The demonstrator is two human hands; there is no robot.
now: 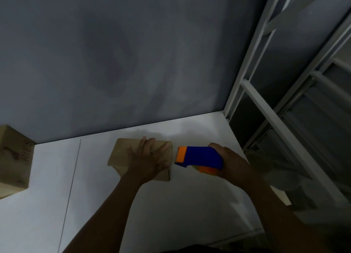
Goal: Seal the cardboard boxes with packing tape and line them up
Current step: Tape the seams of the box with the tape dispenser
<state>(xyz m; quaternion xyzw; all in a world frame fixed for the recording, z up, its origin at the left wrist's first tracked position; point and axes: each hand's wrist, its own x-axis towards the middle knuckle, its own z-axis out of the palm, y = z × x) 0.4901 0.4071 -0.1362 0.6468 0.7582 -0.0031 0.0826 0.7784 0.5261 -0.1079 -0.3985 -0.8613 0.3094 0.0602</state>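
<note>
On the white counter [114, 205] in front of me, a small cardboard box [121, 152] sits close to the grey wall [114, 53] that rises at 12 o'clock. My left hand [150, 157] lies flat on top of the box, fingers straight and spread and pointing toward the wall, palm pressing down on the cardboard. It covers the right half of the lid, so only the left half and the near corner show. At 3 o'clock from the box my right hand [229, 163] is wrapped around the handle of a tape dispenser [201, 156], blue with orange parts. The dispenser's orange front end points at 9 o'clock, toward the box's right side. It is just beside that side, but the light is too dim for me to tell whether it touches. Well apart at 9 o'clock, at the edge of my view, stands a larger cardboard box [13, 157] with faint reddish marks on its side, also near the wall. A thin dark seam [70, 186] runs across the counter between the two boxes, from 12 toward 6 o'clock. At 3 o'clock, beyond the counter's edge, a white metal rack [266, 119] stands against the wall.
</note>
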